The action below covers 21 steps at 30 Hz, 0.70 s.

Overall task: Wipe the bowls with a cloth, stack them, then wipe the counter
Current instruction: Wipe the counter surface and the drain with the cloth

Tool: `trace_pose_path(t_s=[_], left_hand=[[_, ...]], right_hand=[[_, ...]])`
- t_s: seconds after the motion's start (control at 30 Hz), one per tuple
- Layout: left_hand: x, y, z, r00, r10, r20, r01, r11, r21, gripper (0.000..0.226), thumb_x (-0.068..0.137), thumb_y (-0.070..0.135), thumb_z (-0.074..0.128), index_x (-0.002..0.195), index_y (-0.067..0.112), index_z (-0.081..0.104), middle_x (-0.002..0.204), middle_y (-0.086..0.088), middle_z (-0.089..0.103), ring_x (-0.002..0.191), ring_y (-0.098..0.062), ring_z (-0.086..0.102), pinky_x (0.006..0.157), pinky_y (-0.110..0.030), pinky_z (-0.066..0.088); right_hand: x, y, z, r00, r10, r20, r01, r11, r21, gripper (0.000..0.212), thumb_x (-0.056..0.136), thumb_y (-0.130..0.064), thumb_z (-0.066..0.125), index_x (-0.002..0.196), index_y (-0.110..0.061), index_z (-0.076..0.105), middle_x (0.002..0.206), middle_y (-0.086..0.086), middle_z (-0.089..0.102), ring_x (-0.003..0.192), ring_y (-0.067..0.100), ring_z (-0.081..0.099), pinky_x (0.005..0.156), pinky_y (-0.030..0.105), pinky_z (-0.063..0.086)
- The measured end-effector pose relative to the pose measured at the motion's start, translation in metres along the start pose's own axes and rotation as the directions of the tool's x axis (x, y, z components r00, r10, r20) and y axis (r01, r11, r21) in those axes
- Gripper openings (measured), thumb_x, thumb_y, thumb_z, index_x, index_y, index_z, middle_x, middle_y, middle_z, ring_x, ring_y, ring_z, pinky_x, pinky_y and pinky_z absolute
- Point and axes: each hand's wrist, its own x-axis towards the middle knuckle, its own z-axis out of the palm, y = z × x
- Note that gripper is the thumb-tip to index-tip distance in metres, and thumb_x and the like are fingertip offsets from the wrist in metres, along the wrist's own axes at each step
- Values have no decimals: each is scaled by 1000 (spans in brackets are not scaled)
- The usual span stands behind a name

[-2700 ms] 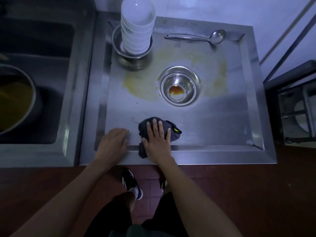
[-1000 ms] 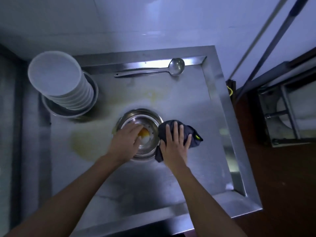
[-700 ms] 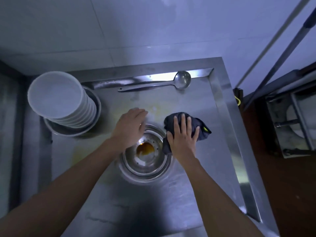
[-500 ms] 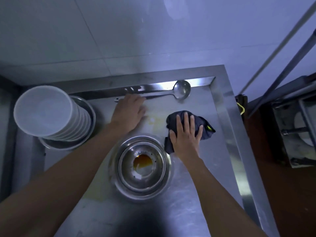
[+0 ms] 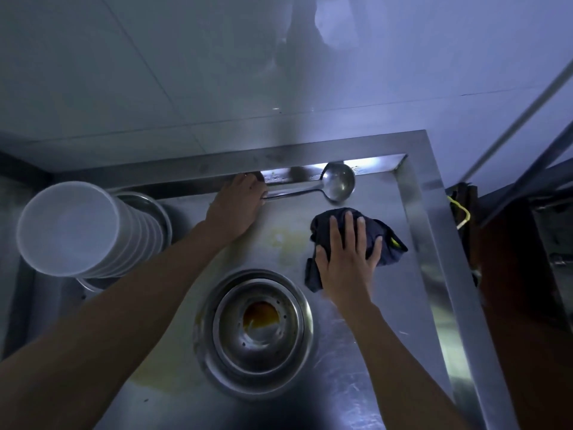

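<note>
Step in hand: counter wiping, by my read, since the stack of white round bowls [image 5: 83, 231] already stands piled in a shallow steel dish [image 5: 155, 209] at the far left.
Cloth: the dark navy crumpled cloth [image 5: 384, 240] lies on the stainless steel counter [image 5: 350, 352], right of the yellowish stain [image 5: 285, 243] and just short of the ladle's bowl.
Right hand: the right hand [image 5: 347, 259] lies flat on the cloth, fingers straight and spread, pressing down rather than clutching it.
Left hand: the left hand [image 5: 237, 206] reaches to the back rim, fingers curled over the handle end of the long steel ladle [image 5: 338, 184]; it looks like a grip, though the fingertips are hidden.
Arm pose: both forearms stretch forward from the bottom edge, the left angling toward the back wall, the right running straight up to the cloth.
Obstacle: a round steel bowl with orange liquid [image 5: 254, 333] sits near the front, between the forearms.
Doing it well: lift the ladle off first, I'd say, so the cloth can sweep the back strip unblocked.
Pressure: keep that palm flat and drag left across the stain in overlapping passes.
Risk: a careless forearm could nudge the steel bowl and slop the orange liquid onto wiped metal.
</note>
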Motion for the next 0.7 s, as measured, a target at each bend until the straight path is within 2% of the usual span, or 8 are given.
trace_pose_path(t_s=[0.13, 0.27, 0.47, 0.6, 0.7], left_hand=[[0, 3, 4, 1000, 12, 1, -12, 1000, -16, 9, 89, 8, 70, 93, 4, 62, 97, -19, 57, 92, -41, 56, 73, -50, 51], [-5, 9, 8, 1000, 14, 0, -14, 999, -33, 7, 93, 6, 63, 94, 1, 57, 99, -22, 55, 90, -42, 54, 72, -54, 49], [-17, 13, 1, 1000, -15, 26, 19, 991, -131, 7, 101, 10, 51, 100, 4, 54, 93, -20, 60, 82, -40, 58, 68, -48, 45], [-26, 15, -5, 989, -141, 36, 146, 956, -255, 6, 102, 10, 54, 96, 9, 56, 92, -15, 59, 85, -35, 56, 69, -36, 28], [-36, 17, -12, 968, -245, 53, 250, 919, -306, 11, 102, 15, 53, 92, 10, 54, 88, -12, 59, 84, -34, 55, 69, -40, 36]], right_hand=[[0, 0, 0, 1000, 1, 3, -1, 1000, -4, 60, 102, -49, 28, 157, -24, 30, 164, 8, 25, 153, 29, 19, 119, 63, 11], [-1, 0, 0, 1000, 4, 5, -4, 1000, -10, 60, 103, -49, 27, 157, -24, 29, 165, 8, 24, 153, 28, 18, 119, 62, 10], [-2, 0, -1, 1000, 8, -2, -8, 1000, -10, 60, 103, -49, 27, 158, -24, 27, 165, 6, 23, 153, 27, 17, 120, 61, 10], [-2, -1, -1, 1000, 7, 18, -7, 1000, -6, 60, 103, -49, 29, 158, -25, 27, 165, 6, 22, 153, 27, 16, 120, 61, 10], [14, 8, -1, 999, -32, 22, 32, 999, -22, 60, 103, -49, 28, 158, -24, 27, 166, 5, 21, 154, 26, 16, 120, 61, 11]])
